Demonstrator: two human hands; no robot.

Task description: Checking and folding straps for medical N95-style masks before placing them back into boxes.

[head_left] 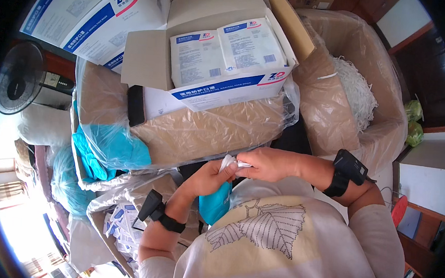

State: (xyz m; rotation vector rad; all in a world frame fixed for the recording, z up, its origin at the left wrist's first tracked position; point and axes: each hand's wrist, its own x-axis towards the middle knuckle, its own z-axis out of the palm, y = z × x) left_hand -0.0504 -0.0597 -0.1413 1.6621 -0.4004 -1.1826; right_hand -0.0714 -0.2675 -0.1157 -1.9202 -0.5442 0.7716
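In front of my chest, both hands come together around a small bunch of white elastic straps (227, 162). My left hand (207, 179) is closed on them, thumb pressed against the fingers. A teal face mask (215, 204) hangs just below that hand; how it joins the straps is hidden. My right hand (268, 161) is closed too, pinching the straps, with loose ends showing under its fingers. Left of my hands, more teal masks (112, 147) lie heaped in a plastic-lined carton (202, 130).
An open white box (225, 88) of packed sachets rests on the carton, with stacked white boxes (87, 13) at far left. A large lined carton (331, 117) holds white strands (355, 88). Small packets (123, 224) fill a lower carton; a fan (19, 83) stands left.
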